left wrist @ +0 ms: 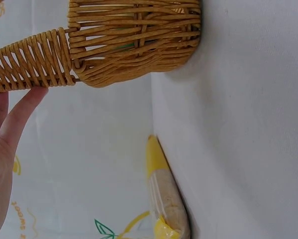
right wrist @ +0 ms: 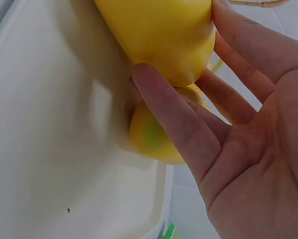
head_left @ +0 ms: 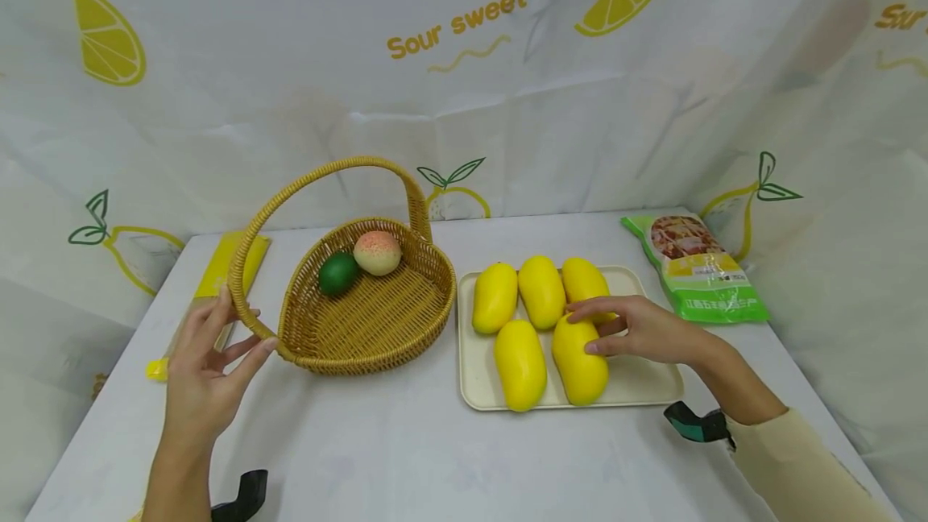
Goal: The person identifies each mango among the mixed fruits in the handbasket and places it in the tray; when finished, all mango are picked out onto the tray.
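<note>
With fingers and thumb, my left hand (head_left: 205,369) grips the near-left part of the handle (head_left: 362,161) of a woven wicker basket (head_left: 355,365). A peach (head_left: 378,253) and a smooth dark green fruit (head_left: 338,273) lie inside the basket toward its back left. My right hand (head_left: 645,330) holds the upper end of a yellow mango (head_left: 580,369), the near right one on a cream tray (head_left: 645,393). Several other mangoes (head_left: 519,365) share that tray. In the right wrist view, the fingers (right wrist: 173,114) and thumb are bent around the mango's end.
A green and yellow food packet (head_left: 699,268) lies at the back right of the white table (head_left: 377,449). Behind the basket handle, at the left, is a long yellow-topped package (left wrist: 166,194). Printed curtains (head_left: 290,63) surround the table's back and sides.
</note>
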Demonstrator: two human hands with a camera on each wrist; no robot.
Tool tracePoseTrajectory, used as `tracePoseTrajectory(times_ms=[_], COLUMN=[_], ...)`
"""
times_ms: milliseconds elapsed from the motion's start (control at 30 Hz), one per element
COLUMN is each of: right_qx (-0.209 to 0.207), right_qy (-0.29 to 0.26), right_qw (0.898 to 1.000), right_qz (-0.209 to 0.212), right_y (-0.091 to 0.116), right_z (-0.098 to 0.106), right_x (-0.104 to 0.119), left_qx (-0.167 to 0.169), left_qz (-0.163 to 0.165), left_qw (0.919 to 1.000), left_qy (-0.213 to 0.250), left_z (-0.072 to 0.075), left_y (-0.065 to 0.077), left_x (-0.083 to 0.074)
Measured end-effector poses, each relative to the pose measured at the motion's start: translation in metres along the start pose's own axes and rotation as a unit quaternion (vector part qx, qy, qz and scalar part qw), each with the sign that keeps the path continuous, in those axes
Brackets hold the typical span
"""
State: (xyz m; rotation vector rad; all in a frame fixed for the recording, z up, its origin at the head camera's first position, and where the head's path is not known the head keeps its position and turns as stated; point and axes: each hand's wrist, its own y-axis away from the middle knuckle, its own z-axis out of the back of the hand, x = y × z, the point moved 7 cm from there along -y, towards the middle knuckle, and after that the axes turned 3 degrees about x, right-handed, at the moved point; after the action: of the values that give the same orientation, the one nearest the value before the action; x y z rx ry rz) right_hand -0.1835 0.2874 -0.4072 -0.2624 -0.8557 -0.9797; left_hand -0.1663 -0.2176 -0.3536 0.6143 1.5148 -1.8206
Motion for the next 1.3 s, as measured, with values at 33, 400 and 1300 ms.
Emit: tracePoseTrajectory(times_ms=[33, 400, 1300], right_qx=[0.001, 0.008, -0.036], right_qy=[0.002, 0.010, 0.066], right_qw=[1.000, 1.000, 0.996], right_qz=[-0.001, -0.009, -0.050], right_y=[0.000, 0.002, 0.017], right_z=[0.000, -0.001, 0.021], right_x=[0.000, -0.002, 0.011], left_qx=[0.000, -0.001, -0.013], left_qz=[0.001, 0.008, -0.025], left_qw=[1.0000, 0.9997, 0.9932], left_qy=[-0.002, -0.023, -0.113], left_z=[0.000, 0.001, -0.005], left_y=[0.000, 0.001, 0.001], left_x=[0.000, 0.001, -0.011])
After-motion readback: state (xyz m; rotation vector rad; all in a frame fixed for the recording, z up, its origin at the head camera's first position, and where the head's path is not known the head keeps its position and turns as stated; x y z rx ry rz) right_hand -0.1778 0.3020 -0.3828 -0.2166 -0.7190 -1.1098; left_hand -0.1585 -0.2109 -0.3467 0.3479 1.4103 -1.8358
